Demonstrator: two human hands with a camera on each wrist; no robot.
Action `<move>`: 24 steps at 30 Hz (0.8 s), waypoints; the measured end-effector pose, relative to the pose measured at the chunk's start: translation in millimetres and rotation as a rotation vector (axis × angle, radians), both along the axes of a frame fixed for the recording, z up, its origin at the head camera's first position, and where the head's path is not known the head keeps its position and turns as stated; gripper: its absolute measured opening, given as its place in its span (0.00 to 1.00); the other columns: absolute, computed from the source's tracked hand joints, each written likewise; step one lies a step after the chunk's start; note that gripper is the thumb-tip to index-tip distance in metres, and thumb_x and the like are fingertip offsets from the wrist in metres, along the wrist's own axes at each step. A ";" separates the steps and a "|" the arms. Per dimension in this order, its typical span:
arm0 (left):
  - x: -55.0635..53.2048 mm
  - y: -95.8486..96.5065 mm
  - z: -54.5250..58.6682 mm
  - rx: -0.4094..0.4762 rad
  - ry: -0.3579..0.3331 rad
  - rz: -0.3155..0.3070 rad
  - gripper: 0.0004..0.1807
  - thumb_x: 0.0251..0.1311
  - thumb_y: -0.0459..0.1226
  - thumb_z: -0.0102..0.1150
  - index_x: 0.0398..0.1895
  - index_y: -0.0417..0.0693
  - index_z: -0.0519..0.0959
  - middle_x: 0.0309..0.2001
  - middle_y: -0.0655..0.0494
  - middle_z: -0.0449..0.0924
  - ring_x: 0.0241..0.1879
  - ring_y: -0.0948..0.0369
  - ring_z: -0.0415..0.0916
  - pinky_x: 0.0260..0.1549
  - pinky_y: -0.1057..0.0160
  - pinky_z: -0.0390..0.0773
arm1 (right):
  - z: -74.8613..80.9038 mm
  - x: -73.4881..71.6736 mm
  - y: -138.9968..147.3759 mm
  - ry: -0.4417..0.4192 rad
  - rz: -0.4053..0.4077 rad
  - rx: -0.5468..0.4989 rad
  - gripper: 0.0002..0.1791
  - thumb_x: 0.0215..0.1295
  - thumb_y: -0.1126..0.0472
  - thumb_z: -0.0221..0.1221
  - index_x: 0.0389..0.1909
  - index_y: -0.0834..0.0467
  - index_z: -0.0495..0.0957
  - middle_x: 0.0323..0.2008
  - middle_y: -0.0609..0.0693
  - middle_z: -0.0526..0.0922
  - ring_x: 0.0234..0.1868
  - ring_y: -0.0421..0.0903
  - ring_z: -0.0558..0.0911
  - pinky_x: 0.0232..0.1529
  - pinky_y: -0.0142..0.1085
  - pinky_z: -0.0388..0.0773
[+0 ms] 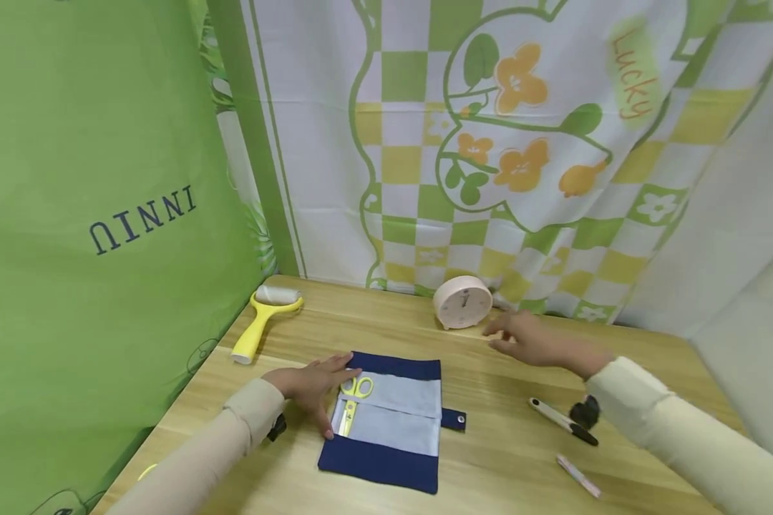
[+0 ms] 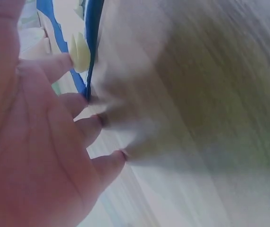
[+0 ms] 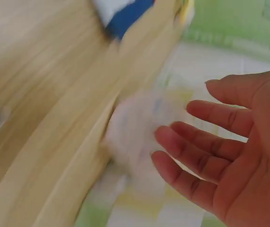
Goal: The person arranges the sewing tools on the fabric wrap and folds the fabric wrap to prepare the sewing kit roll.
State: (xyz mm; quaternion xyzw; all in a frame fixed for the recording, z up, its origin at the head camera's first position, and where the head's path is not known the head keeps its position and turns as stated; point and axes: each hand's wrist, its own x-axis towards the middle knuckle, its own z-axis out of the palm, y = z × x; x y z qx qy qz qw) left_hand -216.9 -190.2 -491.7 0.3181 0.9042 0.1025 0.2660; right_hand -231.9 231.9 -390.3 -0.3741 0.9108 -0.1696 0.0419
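Observation:
A navy and grey fabric pouch [image 1: 393,468] lies spread out on the wooden table, its snap strap [image 1: 453,420] sticking out to the right. Yellow-handled scissors [image 1: 358,387] sit in its grey pocket at the left side, blades downward. My left hand [image 1: 312,390] rests with spread fingers on the pouch's left edge, beside the scissors. In the left wrist view the fingertips meet the blue edge and the table. My right hand [image 1: 531,342] hovers just right of a pink round clock [image 1: 464,304], fingers loosely bent and holding nothing. The clock is blurred in the right wrist view.
A yellow lint roller [image 1: 258,329] lies at the back left. Right of the pouch are a slim white tool with a black end [image 1: 560,420] and a thin pinkish stick [image 1: 578,476]. A patterned curtain [image 1: 399,164] hangs behind the table, a green cloth [image 1: 103,300] on the left.

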 end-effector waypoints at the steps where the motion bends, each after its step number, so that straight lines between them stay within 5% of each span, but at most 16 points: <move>1: 0.3 -1.0 1.0 0.006 -0.010 0.016 0.68 0.39 0.59 0.80 0.81 0.52 0.49 0.83 0.44 0.32 0.82 0.45 0.33 0.76 0.37 0.46 | 2.8 5.2 19.5 0.000 -0.035 0.015 0.13 0.71 0.61 0.59 0.49 0.64 0.83 0.44 0.58 0.88 0.38 0.47 0.87 0.37 0.38 0.83; 5: 1.3 3.6 6.3 0.040 -0.036 0.077 0.65 0.39 0.57 0.81 0.80 0.53 0.54 0.82 0.43 0.37 0.81 0.44 0.38 0.75 0.40 0.54 | -4.9 33.0 81.9 -0.042 -0.133 0.099 0.10 0.70 0.59 0.60 0.45 0.58 0.85 0.38 0.49 0.89 0.34 0.38 0.85 0.32 0.34 0.81; 9: 1.5 20.9 9.8 0.042 0.031 0.022 0.64 0.38 0.60 0.80 0.79 0.53 0.56 0.81 0.39 0.41 0.80 0.41 0.42 0.73 0.37 0.55 | -29.5 56.7 115.6 -0.063 -0.132 0.136 0.04 0.67 0.60 0.63 0.37 0.55 0.85 0.32 0.43 0.87 0.29 0.30 0.80 0.28 0.31 0.77; 13: 3.3 28.4 9.1 -0.010 0.070 -0.041 0.68 0.34 0.63 0.80 0.80 0.57 0.54 0.82 0.43 0.37 0.81 0.44 0.38 0.74 0.33 0.48 | -52.7 63.5 111.6 -0.075 -0.136 0.118 0.04 0.64 0.61 0.65 0.38 0.56 0.85 0.32 0.44 0.87 0.30 0.33 0.81 0.28 0.31 0.78; 17: 5.4 29.5 3.8 -0.060 0.039 -0.042 0.72 0.29 0.62 0.82 0.81 0.64 0.50 0.83 0.49 0.34 0.82 0.49 0.36 0.75 0.34 0.46 | -68.5 68.3 95.0 -0.089 -0.251 0.165 0.14 0.60 0.60 0.68 0.44 0.62 0.83 0.36 0.50 0.87 0.34 0.42 0.84 0.32 0.37 0.81; 20: 4.9 28.0 -0.4 -0.063 0.050 -0.063 0.72 0.29 0.61 0.82 0.81 0.65 0.48 0.83 0.49 0.34 0.82 0.49 0.36 0.74 0.34 0.48 | -76.3 70.1 87.8 -0.102 -0.344 0.214 0.18 0.59 0.58 0.70 0.47 0.64 0.81 0.36 0.52 0.86 0.31 0.42 0.81 0.30 0.38 0.79; 24: 2.9 26.5 1.8 -0.054 0.056 -0.076 0.71 0.32 0.60 0.82 0.81 0.64 0.48 0.83 0.49 0.34 0.82 0.47 0.36 0.74 0.34 0.49 | -83.7 67.0 84.8 -0.075 -0.355 0.215 0.14 0.58 0.61 0.69 0.43 0.61 0.81 0.33 0.50 0.85 0.28 0.39 0.78 0.27 0.35 0.75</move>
